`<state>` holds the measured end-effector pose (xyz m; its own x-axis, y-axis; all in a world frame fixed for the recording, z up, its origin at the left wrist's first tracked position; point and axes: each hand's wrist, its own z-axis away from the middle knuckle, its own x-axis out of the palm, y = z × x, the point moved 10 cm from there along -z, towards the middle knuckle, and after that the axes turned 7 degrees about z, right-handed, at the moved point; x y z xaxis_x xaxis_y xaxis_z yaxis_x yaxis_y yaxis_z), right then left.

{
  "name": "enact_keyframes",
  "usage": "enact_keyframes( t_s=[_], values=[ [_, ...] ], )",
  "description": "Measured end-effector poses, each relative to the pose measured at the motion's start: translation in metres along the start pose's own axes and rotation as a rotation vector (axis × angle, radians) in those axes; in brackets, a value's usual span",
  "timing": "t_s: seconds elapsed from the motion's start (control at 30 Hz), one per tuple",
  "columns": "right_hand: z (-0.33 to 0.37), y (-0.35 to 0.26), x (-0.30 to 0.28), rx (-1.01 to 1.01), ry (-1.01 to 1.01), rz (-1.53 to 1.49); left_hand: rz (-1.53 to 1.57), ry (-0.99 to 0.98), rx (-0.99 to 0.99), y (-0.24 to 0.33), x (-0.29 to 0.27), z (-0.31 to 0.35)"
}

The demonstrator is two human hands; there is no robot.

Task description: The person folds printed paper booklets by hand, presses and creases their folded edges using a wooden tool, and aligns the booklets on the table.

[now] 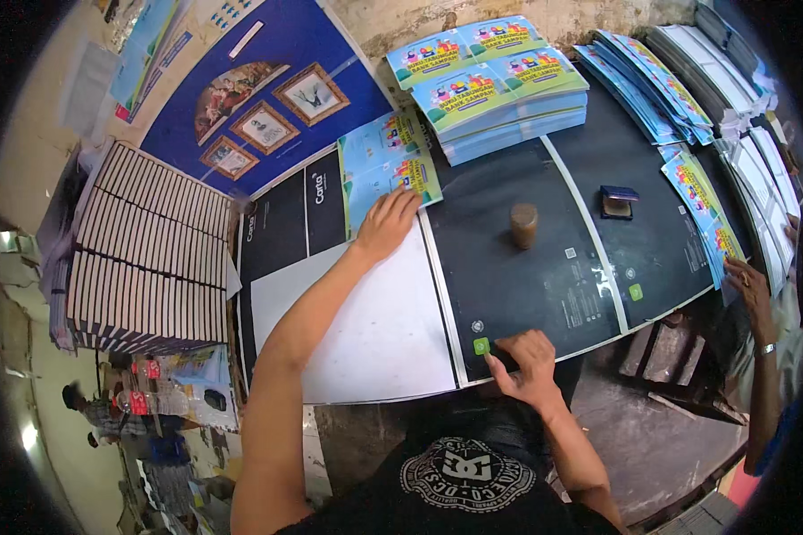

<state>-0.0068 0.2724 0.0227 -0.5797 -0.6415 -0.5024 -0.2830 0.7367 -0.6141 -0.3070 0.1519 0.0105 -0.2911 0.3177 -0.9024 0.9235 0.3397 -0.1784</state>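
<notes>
My left hand reaches across a white sheet, its fingers lying on the near edge of a blue-green printed sheet with colourful pictures. That printed sheet lies flat, just beyond the white one. My right hand is by the table's front edge, thumb apart from loosely bent fingers, with nothing visible in it. Farther in on the black table top stand a small brown cylindrical object and a dark stamp-pad case.
A tall stack of printed sheets stands at the back. Piles of book blocks rise at the left beside a blue board with framed pictures. More sheets fan out at the right, where a co-worker's hand touches one.
</notes>
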Motion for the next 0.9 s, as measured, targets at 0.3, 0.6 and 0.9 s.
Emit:
enact_keyframes(
  t_s=[0.3, 0.6, 0.9],
  values=[
    [0.003, -0.007, 0.0, 0.007, 0.013, 0.009, 0.17, 0.253, -0.522, -0.088, -0.094, 0.009],
    [-0.013, 0.001, 0.006, 0.268, -0.143, -0.193, 0.342, 0.62, -0.867, -0.044, -0.349, 0.187],
    [-0.038, -0.056, 0.025, 0.458, -0.436, -0.674, 0.925, 0.996, -1.064, 0.044, -0.293, 0.291]
  ],
)
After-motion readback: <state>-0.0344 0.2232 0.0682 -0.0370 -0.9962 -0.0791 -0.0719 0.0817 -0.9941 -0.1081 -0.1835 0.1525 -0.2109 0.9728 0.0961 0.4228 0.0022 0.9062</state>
